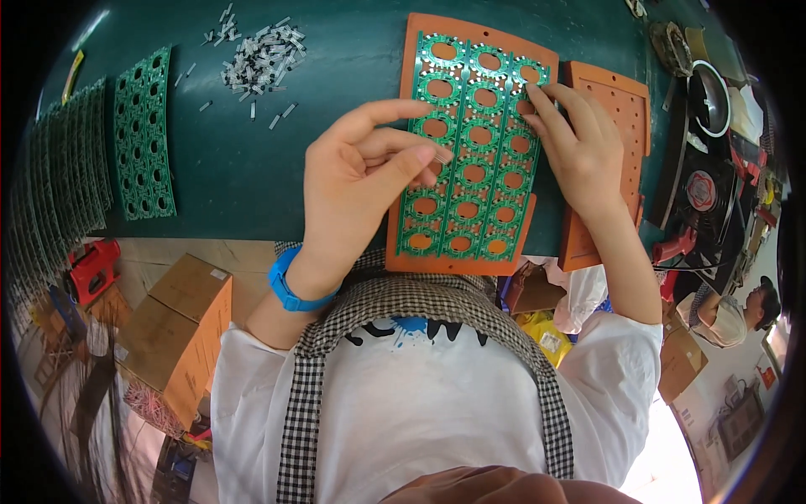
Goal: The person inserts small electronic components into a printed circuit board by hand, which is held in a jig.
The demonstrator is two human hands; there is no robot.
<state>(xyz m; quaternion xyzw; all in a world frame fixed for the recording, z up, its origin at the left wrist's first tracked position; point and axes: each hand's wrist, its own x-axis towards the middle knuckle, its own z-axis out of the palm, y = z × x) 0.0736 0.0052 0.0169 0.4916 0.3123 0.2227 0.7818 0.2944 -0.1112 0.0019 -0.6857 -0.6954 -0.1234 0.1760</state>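
Observation:
A green circuit board panel with rows of ring-shaped sections (pixel 460 113) lies on a reddish-brown fixture plate (pixel 485 32) in front of me. My left hand (pixel 348 172), with a blue wristband, hovers over the panel's left side. Its thumb and fingers pinch a small clear-and-silver component (pixel 441 157); the index finger stretches out above. At the panel's upper right corner, my right hand (pixel 583 151) has its thumb and index fingertips closed together against the board. Whatever those fingertips may hold is too small or hidden to make out.
Loose small components (pixel 262 59) are heaped at the back left, several scattered around. Another green panel (pixel 143 134) lies left, beside a row of stacked panels (pixel 63 176). A second reddish-brown plate (pixel 625 126) stands right. Cardboard boxes (pixel 176 302) sit below the table; a person (pixel 724 317) is far right.

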